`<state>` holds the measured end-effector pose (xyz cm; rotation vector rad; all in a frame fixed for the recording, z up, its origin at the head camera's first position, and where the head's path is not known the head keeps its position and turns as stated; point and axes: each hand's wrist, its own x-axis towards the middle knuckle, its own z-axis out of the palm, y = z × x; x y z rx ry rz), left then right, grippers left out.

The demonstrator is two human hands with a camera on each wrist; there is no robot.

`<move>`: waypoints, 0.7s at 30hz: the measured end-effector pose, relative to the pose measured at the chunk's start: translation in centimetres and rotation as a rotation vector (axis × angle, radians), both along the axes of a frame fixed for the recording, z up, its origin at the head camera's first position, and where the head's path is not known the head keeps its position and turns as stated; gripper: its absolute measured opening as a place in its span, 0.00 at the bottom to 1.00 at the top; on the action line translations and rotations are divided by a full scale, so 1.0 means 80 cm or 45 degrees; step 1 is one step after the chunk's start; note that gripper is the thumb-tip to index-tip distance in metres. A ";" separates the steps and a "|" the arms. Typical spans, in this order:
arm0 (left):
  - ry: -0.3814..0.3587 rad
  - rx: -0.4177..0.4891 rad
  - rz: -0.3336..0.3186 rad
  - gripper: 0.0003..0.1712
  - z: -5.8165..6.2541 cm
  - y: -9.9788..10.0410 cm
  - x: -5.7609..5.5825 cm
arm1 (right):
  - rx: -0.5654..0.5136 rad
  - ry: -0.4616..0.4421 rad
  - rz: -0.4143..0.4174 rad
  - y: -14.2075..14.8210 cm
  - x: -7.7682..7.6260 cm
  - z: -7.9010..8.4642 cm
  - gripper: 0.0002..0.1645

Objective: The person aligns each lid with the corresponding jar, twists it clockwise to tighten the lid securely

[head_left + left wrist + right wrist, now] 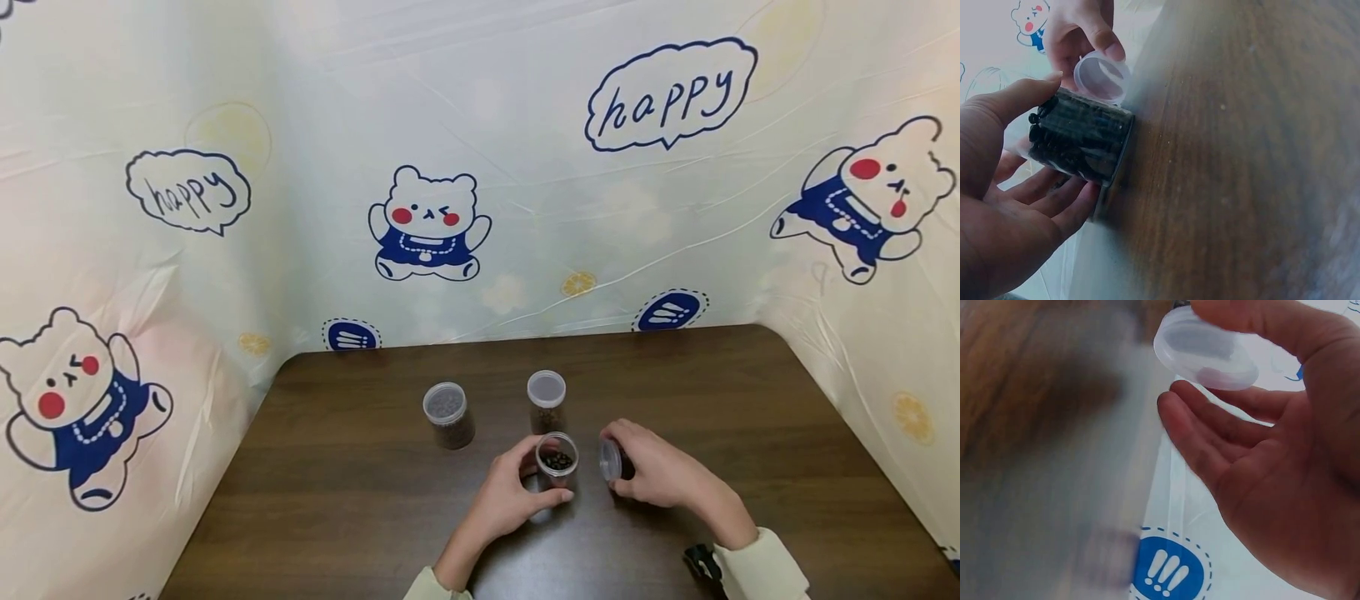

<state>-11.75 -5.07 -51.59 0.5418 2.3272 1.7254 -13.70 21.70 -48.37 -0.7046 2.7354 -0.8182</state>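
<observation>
My left hand grips a small clear plastic jar around its side; the jar's top is uncovered. Dark beans that look like coffee beans fill part of it in the left wrist view, where thumb and fingers lie on opposite sides of the jar. Just to the right, my right hand pinches a translucent round lid by its edge, tilted on its side and apart from the jar. The lid also shows beyond the jar in the left wrist view.
Two lidded jars with dark contents stand farther back: one jar to the left, another jar right behind the held one. All are at a dark wood-grain table. A printed cloth hangs along the table's back and sides.
</observation>
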 end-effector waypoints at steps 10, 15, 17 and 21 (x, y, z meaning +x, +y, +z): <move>0.001 -0.004 -0.008 0.38 0.001 -0.001 -0.001 | -0.052 0.035 0.004 0.004 0.000 0.012 0.33; 0.004 -0.012 -0.008 0.37 0.001 -0.002 -0.002 | -0.171 0.027 0.042 0.013 0.000 0.018 0.34; 0.005 -0.014 -0.010 0.37 0.000 -0.002 -0.002 | -0.204 0.038 0.045 0.016 0.001 0.023 0.35; 0.010 -0.019 -0.016 0.36 -0.001 -0.002 -0.002 | -0.276 0.064 0.021 0.017 0.002 0.033 0.38</move>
